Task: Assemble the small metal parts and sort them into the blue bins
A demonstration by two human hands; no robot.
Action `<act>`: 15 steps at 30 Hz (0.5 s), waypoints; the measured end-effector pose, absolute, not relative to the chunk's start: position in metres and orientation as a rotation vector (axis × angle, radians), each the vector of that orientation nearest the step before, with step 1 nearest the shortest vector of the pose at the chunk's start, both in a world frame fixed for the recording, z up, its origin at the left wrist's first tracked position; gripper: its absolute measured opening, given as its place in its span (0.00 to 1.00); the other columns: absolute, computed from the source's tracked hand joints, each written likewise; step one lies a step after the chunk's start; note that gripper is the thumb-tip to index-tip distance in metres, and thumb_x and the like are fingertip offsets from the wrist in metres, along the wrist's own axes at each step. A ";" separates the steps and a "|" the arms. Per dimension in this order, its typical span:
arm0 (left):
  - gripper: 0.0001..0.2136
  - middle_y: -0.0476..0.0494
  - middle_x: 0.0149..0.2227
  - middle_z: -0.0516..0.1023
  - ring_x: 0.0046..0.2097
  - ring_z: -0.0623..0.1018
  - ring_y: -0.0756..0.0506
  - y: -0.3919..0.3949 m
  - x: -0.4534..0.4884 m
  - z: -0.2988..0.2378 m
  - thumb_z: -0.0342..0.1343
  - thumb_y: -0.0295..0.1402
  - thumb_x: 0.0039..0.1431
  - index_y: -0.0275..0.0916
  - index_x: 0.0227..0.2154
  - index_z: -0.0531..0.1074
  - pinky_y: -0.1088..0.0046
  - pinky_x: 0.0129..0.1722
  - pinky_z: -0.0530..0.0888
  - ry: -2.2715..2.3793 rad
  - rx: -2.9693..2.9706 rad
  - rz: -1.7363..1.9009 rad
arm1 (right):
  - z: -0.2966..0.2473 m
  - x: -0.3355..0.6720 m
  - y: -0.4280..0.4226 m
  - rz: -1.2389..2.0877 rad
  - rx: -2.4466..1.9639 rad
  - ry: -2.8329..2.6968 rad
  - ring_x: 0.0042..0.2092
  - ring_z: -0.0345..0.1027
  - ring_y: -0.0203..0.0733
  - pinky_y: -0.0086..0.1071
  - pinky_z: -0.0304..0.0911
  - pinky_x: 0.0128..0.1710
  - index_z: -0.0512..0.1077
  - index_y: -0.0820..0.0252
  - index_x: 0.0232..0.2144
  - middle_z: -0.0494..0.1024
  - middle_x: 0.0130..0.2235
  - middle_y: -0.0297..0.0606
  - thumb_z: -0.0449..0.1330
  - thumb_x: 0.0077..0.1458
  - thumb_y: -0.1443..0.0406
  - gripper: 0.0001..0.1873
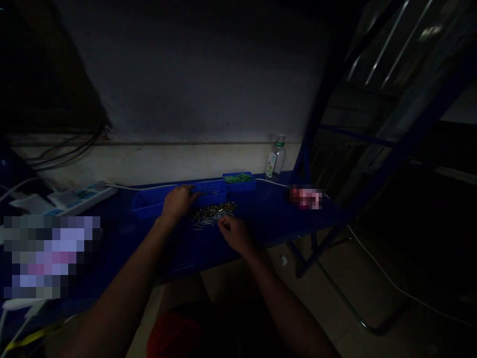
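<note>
On the blue table lies a pile of small brass-coloured metal pieces, with thin silvery pins spread along its near side. My left hand is over the near side of a long blue tray, fingers bent and pointing right. A few thin pieces show in the tray just beyond those fingertips. At the pile's right edge, my right hand is closed, thumb and forefinger pressed together. The dim light hides what either hand pinches, if anything.
A smaller blue box with green pieces stands behind the pile. Farther right are a clear bottle and a blurred red-pink item. A white power strip with plugs lies at left, near a pixelated object.
</note>
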State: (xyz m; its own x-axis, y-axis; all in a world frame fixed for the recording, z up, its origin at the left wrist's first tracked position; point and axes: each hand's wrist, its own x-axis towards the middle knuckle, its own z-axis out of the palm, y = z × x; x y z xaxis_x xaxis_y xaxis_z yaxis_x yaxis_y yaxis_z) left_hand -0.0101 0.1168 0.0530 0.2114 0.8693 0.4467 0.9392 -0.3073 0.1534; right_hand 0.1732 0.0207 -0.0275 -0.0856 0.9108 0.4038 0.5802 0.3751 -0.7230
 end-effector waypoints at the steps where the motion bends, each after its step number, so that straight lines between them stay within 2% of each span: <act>1: 0.17 0.34 0.42 0.76 0.42 0.75 0.38 0.114 -0.013 0.051 0.49 0.40 0.55 0.37 0.42 0.73 0.69 0.37 0.68 -1.739 -2.321 -0.698 | -0.028 0.173 0.021 0.468 -1.326 -1.773 0.32 0.68 0.35 0.26 0.59 0.34 0.69 0.58 0.31 0.75 0.31 0.34 0.51 0.56 0.65 0.08; 8: 0.15 0.38 0.43 0.76 0.42 0.75 0.41 0.061 -0.042 0.015 0.46 0.36 0.55 0.38 0.42 0.72 0.71 0.39 0.68 -1.818 -2.538 -0.602 | -0.029 0.171 0.020 0.429 -1.350 -1.926 0.33 0.66 0.34 0.25 0.57 0.34 0.70 0.58 0.31 0.74 0.31 0.34 0.52 0.54 0.67 0.06; 12: 0.16 0.40 0.46 0.73 0.44 0.73 0.43 0.042 -0.043 -0.004 0.45 0.34 0.55 0.37 0.44 0.71 0.70 0.45 0.67 -1.784 -2.651 -0.698 | -0.028 0.171 0.018 0.384 -1.322 -1.972 0.34 0.65 0.33 0.24 0.56 0.34 0.69 0.58 0.30 0.73 0.32 0.33 0.53 0.53 0.68 0.05; 15: 0.16 0.40 0.44 0.74 0.44 0.73 0.43 0.033 -0.037 -0.012 0.44 0.34 0.55 0.37 0.44 0.71 0.69 0.46 0.67 -1.774 -2.682 -0.776 | -0.028 0.171 0.017 0.373 -1.316 -1.984 0.34 0.65 0.33 0.24 0.56 0.34 0.69 0.58 0.30 0.73 0.33 0.33 0.53 0.54 0.68 0.05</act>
